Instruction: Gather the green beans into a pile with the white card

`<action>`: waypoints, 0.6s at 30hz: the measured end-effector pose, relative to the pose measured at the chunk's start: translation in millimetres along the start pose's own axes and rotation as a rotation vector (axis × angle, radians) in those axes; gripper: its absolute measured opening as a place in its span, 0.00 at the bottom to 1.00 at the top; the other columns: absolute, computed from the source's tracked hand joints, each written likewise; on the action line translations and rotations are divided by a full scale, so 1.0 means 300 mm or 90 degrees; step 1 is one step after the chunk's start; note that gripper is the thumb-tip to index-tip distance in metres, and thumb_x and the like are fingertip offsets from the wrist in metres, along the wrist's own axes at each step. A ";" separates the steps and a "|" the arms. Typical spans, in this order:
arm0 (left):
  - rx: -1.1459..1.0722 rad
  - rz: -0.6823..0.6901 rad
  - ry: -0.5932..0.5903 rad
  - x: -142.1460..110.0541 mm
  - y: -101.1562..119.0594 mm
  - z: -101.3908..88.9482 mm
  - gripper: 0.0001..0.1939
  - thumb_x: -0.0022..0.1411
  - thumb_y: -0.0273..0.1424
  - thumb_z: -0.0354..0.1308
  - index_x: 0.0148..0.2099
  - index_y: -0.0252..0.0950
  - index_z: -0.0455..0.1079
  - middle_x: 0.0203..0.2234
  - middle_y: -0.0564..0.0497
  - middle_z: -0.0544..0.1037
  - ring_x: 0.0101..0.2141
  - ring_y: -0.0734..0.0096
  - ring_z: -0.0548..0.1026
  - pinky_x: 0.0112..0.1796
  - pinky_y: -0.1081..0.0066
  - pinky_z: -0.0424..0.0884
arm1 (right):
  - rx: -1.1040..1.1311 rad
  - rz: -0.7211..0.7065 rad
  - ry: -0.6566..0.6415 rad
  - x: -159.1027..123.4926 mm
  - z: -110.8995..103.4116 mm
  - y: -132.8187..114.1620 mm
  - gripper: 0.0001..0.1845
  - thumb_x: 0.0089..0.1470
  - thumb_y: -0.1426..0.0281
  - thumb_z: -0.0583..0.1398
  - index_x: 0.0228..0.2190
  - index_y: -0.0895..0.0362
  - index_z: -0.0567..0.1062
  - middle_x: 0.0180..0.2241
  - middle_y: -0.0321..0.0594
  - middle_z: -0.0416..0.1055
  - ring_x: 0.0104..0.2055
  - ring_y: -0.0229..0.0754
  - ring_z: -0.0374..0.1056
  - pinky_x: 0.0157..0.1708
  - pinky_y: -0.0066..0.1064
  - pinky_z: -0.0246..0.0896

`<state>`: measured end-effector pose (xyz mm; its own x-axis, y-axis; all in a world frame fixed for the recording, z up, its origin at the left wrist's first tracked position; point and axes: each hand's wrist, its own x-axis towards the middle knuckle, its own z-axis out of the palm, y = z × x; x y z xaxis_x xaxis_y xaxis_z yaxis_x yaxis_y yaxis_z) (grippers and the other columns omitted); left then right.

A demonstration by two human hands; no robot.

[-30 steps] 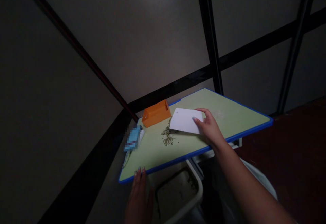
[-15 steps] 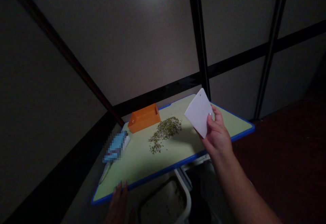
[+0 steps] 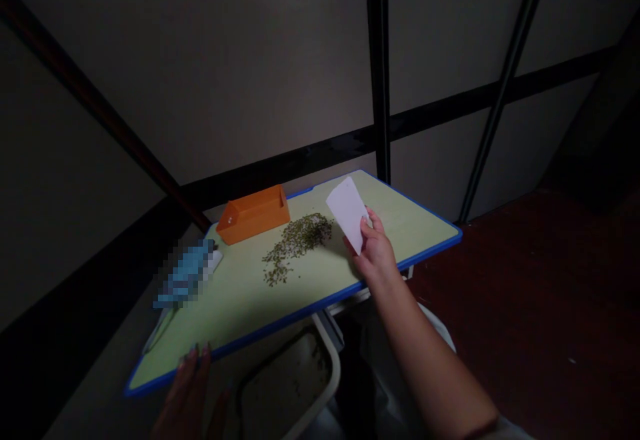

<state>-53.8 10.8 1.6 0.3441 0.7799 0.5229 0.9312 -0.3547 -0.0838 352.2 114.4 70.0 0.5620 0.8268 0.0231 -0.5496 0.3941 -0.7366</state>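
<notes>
In my right hand (image 3: 377, 253) is a flat white plastic scraper (image 3: 347, 210), gripped at its right edge with the thumb on its face and tilted above the table. Just left of it, a loose heap of small green-brown bits (image 3: 303, 237), like dried leaves or seeds, is spread on the pale yellow tabletop (image 3: 250, 307). My left hand (image 3: 187, 387) rests at the blue front edge, fingers stretched out over the rim. Behind the heap stands an orange open tray (image 3: 254, 217).
A blurred-out light blue item (image 3: 187, 273) lies at the table's left side, with a pale strap or cord (image 3: 160, 330) below it. A white-rimmed bin (image 3: 333, 367) sits under the front edge, bits inside it. A panelled wall (image 3: 280, 80) rises behind; reddish floor (image 3: 500, 320) extends right.
The view has shifted, so the table appears further left. My right hand has brought the scraper closer to the heap and turned it more edge-on. My left hand stays at the front edge.
</notes>
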 end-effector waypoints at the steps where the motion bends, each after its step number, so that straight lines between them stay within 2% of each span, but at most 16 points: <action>1: 0.001 -0.009 -0.004 0.000 0.008 -0.005 0.36 0.64 0.41 0.46 0.71 0.42 0.43 0.67 0.42 0.59 0.65 0.54 0.60 0.56 0.52 0.72 | 0.007 0.010 0.015 -0.006 0.008 0.003 0.27 0.52 0.62 0.60 0.53 0.47 0.62 0.45 0.39 0.77 0.37 0.41 0.75 0.29 0.31 0.72; 3: 0.003 -0.022 -0.006 -0.002 0.018 -0.010 0.36 0.64 0.41 0.46 0.71 0.41 0.44 0.67 0.41 0.59 0.65 0.53 0.60 0.56 0.51 0.71 | 0.004 -0.019 0.013 -0.024 0.025 0.009 0.28 0.52 0.63 0.61 0.53 0.49 0.61 0.43 0.39 0.77 0.36 0.41 0.75 0.31 0.32 0.73; 6: -0.001 -0.037 -0.005 -0.003 0.022 -0.010 0.34 0.64 0.42 0.45 0.70 0.41 0.46 0.67 0.41 0.60 0.65 0.54 0.60 0.56 0.52 0.71 | -0.040 -0.100 -0.052 -0.064 0.051 0.017 0.29 0.52 0.62 0.60 0.54 0.51 0.60 0.40 0.39 0.77 0.34 0.42 0.75 0.33 0.33 0.72; 11: -0.001 -0.046 -0.022 -0.003 0.017 -0.012 0.34 0.64 0.43 0.44 0.70 0.40 0.48 0.67 0.39 0.59 0.66 0.53 0.59 0.57 0.50 0.70 | -0.127 -0.072 -0.164 -0.116 0.081 0.021 0.23 0.53 0.65 0.58 0.50 0.53 0.63 0.29 0.35 0.74 0.24 0.39 0.68 0.22 0.26 0.63; 14: -0.001 -0.033 -0.026 -0.004 0.014 -0.013 0.35 0.64 0.44 0.43 0.70 0.39 0.47 0.67 0.39 0.59 0.67 0.54 0.58 0.59 0.50 0.67 | -0.134 -0.078 -0.183 -0.115 0.080 0.027 0.20 0.52 0.66 0.59 0.48 0.52 0.65 0.32 0.34 0.73 0.24 0.36 0.65 0.22 0.25 0.61; 18: 0.011 -0.031 -0.014 -0.004 0.015 -0.007 0.35 0.64 0.45 0.42 0.70 0.37 0.48 0.66 0.38 0.61 0.66 0.53 0.59 0.58 0.50 0.69 | -0.124 -0.080 -0.216 -0.099 0.072 0.038 0.18 0.52 0.65 0.61 0.45 0.51 0.66 0.33 0.34 0.71 0.26 0.36 0.65 0.24 0.25 0.61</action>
<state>-50.4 7.2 2.3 0.3008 0.8076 0.5073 0.9487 -0.3076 -0.0728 315.8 103.2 75.5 0.3635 0.8755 0.3185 -0.3441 0.4439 -0.8274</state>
